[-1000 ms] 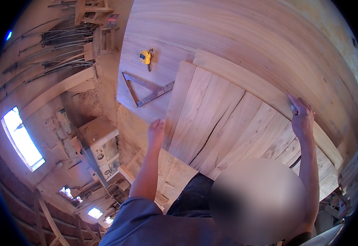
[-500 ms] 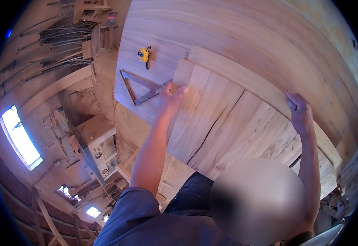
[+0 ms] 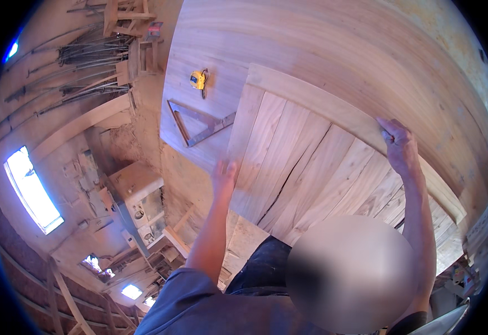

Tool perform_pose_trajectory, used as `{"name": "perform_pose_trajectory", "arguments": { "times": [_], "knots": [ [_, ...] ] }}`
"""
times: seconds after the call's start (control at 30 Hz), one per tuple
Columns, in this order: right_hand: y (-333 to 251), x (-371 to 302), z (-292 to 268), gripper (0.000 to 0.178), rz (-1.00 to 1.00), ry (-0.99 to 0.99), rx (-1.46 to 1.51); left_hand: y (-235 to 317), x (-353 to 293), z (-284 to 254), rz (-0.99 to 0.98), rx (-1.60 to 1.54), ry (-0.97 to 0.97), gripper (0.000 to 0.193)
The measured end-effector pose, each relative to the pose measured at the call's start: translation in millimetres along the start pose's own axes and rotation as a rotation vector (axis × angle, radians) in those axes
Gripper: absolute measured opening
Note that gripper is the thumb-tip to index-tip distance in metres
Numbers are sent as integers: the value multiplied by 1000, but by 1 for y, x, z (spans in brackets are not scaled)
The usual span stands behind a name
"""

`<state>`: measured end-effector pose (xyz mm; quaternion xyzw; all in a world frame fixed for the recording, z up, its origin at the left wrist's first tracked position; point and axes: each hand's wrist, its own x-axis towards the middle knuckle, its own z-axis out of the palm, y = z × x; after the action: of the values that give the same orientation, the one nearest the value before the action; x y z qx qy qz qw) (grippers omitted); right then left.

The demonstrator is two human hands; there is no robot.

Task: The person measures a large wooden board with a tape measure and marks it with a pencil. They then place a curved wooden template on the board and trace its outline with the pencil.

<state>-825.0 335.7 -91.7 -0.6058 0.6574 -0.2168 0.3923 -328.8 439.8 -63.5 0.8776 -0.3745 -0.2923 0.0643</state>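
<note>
A panel of wooden boards (image 3: pixel 305 145) lies on a larger wooden tabletop, with a long dark crack running across one board. Along its far edge runs a long wooden strip (image 3: pixel 322 103), its left end level with the panel's left side. My right hand (image 3: pixel 401 146) is closed on this strip, right of its middle. At the panel's left edge, my left hand (image 3: pixel 224 176) touches the outer side with its fingertips apart, slightly blurred. Beyond it lie a triangular wood-and-metal square (image 3: pixel 199 125) and a yellow tape measure (image 3: pixel 198 80).
The large tabletop (image 3: pixel 333 39) spreads under and beyond the panel. To the left, a machine with a pale cabinet (image 3: pixel 135 187) stands on the dusty floor. Metal bars (image 3: pixel 96 58) and wooden pieces lie at the far left. A blurred round patch covers part of the lower view.
The strip has shifted left, so its end meets the panel's left corner. My left hand has come off the square and down the left edge. My right hand has moved slightly left.
</note>
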Motion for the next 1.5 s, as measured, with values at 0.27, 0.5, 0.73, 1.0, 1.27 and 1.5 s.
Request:
{"name": "perform_pose_trajectory", "arguments": {
  "times": [0.27, 0.5, 0.73, 1.0, 1.27, 1.5],
  "knots": [
    [-2, 2, 0, 37, 1, -35, 2, -60, -33, -22, -729, -923, -162, 55],
    [-1, 1, -1, 35, 0, -21, -13, -55, -30, -26, -741, -589, -92, 54],
    [-3, 2, 0, 50, -21, -7, -67, 47, 7, 19, 237, 326, 241, 79],
    [2, -6, 2, 50, 59, -40, -5, 199, 1, 124, 983, 251, 327, 72],
    [5, -13, -1, 18, -23, 1, -156, 298, -37, 166, 1278, 397, -257, 37],
    [2, -30, -16, 16, -97, 141, -186, 318, -82, 206, 1114, 263, -557, 28]
  ]
}}
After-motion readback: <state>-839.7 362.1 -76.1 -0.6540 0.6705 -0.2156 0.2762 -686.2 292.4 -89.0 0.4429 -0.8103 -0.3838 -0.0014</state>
